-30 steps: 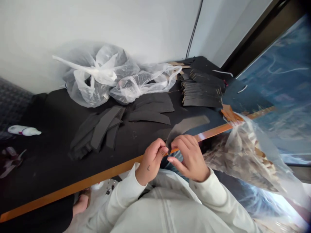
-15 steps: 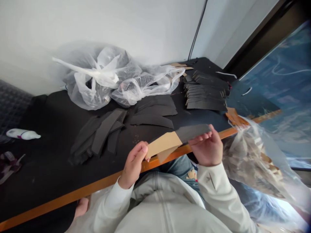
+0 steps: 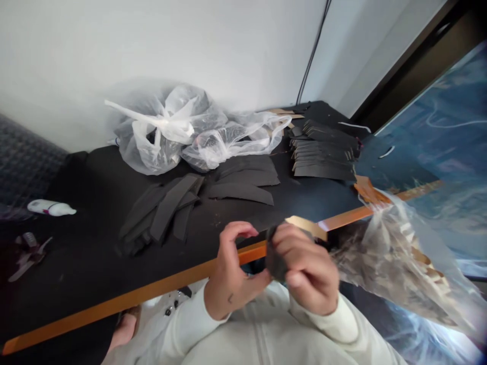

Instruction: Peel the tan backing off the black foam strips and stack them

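My right hand (image 3: 310,268) is closed around a black strip (image 3: 276,258) with a tan side, just off the table's front edge. The strip looks bent over in the fist, and a tan end (image 3: 306,225) sticks out behind the knuckles. My left hand (image 3: 236,276) is open in a C shape to its left, the thumb tip close to the strip; whether it touches I cannot tell. Beyond the hands lie a few curved black strips (image 3: 243,192) and a loose heap of black strips (image 3: 163,213). Blur hides the strip's exact shape.
A neat row of black pieces (image 3: 323,157) lies at the table's right. Clear plastic bags (image 3: 160,137) stand along the wall. A white bottle (image 3: 51,208) and scissors (image 3: 30,258) lie left. A large bag of tan scraps (image 3: 395,263) hangs at the right edge.
The strip, stretched between both hands before, is now bunched in my right hand. My left hand has let go and opened. Both hands have come closer together, and the view has shifted slightly.
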A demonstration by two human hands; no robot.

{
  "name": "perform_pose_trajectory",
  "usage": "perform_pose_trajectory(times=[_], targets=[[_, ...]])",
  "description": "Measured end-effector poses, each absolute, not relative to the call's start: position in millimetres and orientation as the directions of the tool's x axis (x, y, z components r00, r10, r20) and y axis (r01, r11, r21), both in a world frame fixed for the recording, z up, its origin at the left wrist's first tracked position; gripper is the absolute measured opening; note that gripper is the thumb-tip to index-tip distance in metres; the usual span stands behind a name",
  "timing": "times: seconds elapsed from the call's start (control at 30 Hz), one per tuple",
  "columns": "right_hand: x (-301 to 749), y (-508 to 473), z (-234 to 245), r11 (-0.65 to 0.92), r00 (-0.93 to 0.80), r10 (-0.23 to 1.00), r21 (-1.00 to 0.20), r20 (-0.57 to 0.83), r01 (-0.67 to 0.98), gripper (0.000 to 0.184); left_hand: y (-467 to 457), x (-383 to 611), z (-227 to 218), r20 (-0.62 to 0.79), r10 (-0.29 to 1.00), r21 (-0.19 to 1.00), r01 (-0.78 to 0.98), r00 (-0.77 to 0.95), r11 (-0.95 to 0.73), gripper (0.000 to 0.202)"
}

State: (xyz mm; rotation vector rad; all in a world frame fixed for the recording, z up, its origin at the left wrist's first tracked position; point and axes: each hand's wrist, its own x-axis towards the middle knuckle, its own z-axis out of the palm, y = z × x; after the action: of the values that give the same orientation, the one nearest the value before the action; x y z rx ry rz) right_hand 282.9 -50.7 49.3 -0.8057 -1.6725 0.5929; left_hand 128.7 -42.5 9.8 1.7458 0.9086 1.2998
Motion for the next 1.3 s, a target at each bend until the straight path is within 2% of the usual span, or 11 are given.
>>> perform_pose_trajectory(times=[0.13, 0.2, 0.3, 0.37, 0.5, 0.67, 0.73, 0.83, 0.97, 1.03, 1.3], targets=[[277.4, -57.0, 49.0, 0.738, -0.314, 0.667, -0.658, 0.676, 0.152, 0.049, -41.1, 145.9, 9.9, 0.322, 0.933, 0.945, -0.112, 0.16, -0.307, 0.035], [288.5, -59.9, 39.6, 0.686, -0.188, 0.72, -0.727, 0.669, 0.039, 0.065, -39.3, 143.2, 10.4, 0.237, 0.96, 0.968, -0.122, 0.146, -0.22, 0.03], [312.3, -62.0, 21.9, 0.484, 0.09, 0.87, -0.875, 0.484, 0.027, 0.056, -38.1, 137.0, 8.7, 0.123, 0.979, 0.984, -0.149, 0.165, -0.099, 0.029], [324.8, -60.3, 11.2, 0.275, 0.02, 0.961, -0.961, 0.276, 0.039, 0.046, -38.4, 137.5, 6.0, 0.102, 0.985, 0.975, -0.209, 0.139, -0.072, 0.029], [330.4, -54.6, -7.8, -0.025, -0.289, 0.957, -0.99, 0.017, -0.142, 0.058, -37.1, 148.2, 3.1, 0.177, 0.983, 0.964, -0.208, 0.046, -0.164, 0.026], [344.2, -53.9, -29.2, -0.108, -0.13, 0.987, -0.992, -0.098, -0.071, 0.042, -27.8, 156.5, 6.3, 0.368, 0.92, 0.93, 0.042, -0.131, -0.366, 0.024], [371.7, -57.1, -36.5, -0.069, 0.076, 0.996, -0.981, -0.056, 0.179, 0.042, -22.0, 157.1, 6.0, 0.407, 0.882, 0.913, 0.102, -0.237, -0.394, 0.026], [440.3, -69.6, -42.9, -0.116, 0.455, 0.871, -0.822, 0.187, 0.558, 0.039, -13.8, 156.9, 2.3, 0.388, 0.846, 0.919, 0.089, -0.364, -0.384, 0.023], [548.0, -94.6, -42.9, -0.343, 0.704, 0.597, -0.671, 0.385, 0.657, 0.028, -10.8, 154.9, -5.9, 0.32, 0.875, 0.94, 0.009, -0.364, -0.34, 0.029], [590.2, -104.3, -44.4, -0.43, 0.729, 0.531, -0.605, 0.432, 0.671, 0.028, -13.3, 153.9, -11.4, 0.288, 0.9, 0.953, 0.001, -0.328, -0.304, 0.028], [600.4, -119.8, -28.7, -0.505, 0.619, 0.701, -0.366, 0.354, 0.782, 0.048, -29.9, 154.6, -33.3, 0.241, 0.94, 0.97, 0.039, -0.241, -0.239, 0.029]])
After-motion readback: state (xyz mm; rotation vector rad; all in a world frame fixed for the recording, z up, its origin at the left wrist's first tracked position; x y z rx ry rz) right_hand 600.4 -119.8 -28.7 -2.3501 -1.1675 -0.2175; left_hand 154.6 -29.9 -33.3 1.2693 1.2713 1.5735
